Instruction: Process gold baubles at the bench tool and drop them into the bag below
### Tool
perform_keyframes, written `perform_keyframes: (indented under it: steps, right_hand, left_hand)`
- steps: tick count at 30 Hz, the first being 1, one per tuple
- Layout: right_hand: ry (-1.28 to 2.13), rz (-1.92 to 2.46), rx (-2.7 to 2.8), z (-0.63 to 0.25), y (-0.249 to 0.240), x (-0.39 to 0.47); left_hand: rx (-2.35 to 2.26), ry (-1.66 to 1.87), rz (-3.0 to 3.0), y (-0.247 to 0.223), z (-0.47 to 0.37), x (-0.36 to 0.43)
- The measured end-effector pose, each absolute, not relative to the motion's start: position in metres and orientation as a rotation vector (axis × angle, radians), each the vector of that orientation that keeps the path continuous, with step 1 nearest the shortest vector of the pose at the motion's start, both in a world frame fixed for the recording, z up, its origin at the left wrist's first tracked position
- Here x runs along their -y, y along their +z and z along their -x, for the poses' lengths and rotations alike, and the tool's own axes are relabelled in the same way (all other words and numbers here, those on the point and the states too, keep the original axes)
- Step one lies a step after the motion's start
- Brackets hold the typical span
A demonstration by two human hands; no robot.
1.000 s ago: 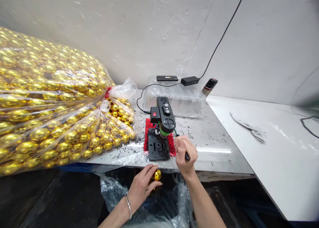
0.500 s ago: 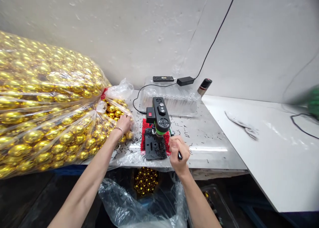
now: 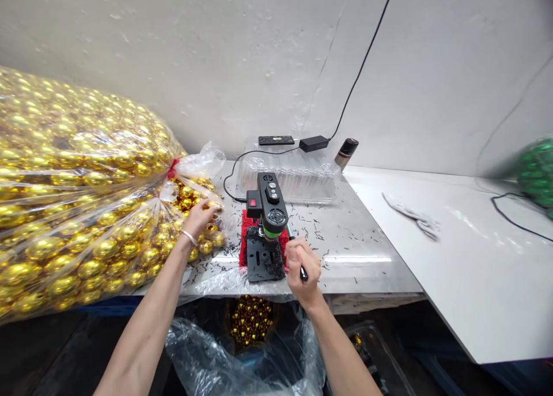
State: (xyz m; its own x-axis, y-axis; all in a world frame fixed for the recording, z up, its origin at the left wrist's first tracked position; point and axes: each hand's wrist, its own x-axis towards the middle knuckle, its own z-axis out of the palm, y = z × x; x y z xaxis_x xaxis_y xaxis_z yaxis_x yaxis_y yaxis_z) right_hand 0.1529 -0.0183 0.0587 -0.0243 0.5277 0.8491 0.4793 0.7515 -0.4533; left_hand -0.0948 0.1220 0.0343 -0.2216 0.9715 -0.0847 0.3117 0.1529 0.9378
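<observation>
My right hand [image 3: 304, 269] is wrapped round the black-tipped lever [image 3: 304, 275] of a small black bench machine [image 3: 273, 203]. The machine has a red switch, a green ring under its head and a slotted black base plate [image 3: 258, 263]. At the mouth of a big clear bag [image 3: 78, 154] full of shiny gold balls, my left hand [image 3: 201, 217] has its fingers curled together among loose gold balls [image 3: 206, 246]. What those fingers hold, if anything, I cannot make out. A red mat [image 3: 243, 252] lies under the machine, with black shavings strewn around.
Behind the machine a clear plastic box [image 3: 289, 177] carries a black power adapter [image 3: 314, 143]. A dark-capped bottle [image 3: 346, 154] stands beside it. Gloves [image 3: 412, 216] lie on the white table. Below the edge, a plastic-lined container [image 3: 207, 355] holds gold balls [image 3: 251, 321].
My left hand has drawn back slightly from the gold balls at the bag's mouth. My right hand stays on the lever. The whole view has shifted a little.
</observation>
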Motion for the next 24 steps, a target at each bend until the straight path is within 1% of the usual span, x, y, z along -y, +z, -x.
perform_keyframes:
  steps: [2, 4, 7, 11, 14, 17, 24]
  right_hand:
    - [0.043, 0.815, 1.649, -0.153, 0.058, 0.018]
    - [0.043, 0.825, 1.631, -0.152, 0.058, 0.018]
    - [0.050, 0.815, 1.612, -0.152, 0.057, 0.018]
    - [0.050, 0.804, 1.619, -0.152, 0.056, 0.017]
    - [0.045, 0.812, 1.621, -0.153, 0.056, 0.018]
    - [0.036, 0.824, 1.629, -0.153, 0.057, 0.018]
    - [0.044, 0.848, 1.652, -0.153, 0.058, 0.019]
  left_hand:
    - [-1.411, 1.295, -0.902, 0.044, 0.098, -0.107]
    - [-1.222, 1.368, -0.651, 0.052, 0.100, -0.089]
    - [-1.078, 1.340, -0.419, 0.058, 0.098, -0.059]
    - [-0.939, 1.257, -0.316, 0.052, 0.081, -0.022]
    - [-0.931, 1.153, -0.356, 0.041, 0.059, -0.005]
    - [-1.019, 1.054, -0.507, 0.024, 0.035, 0.000]
    - [-1.315, 0.954, -1.178, -0.008, 0.002, -0.015]
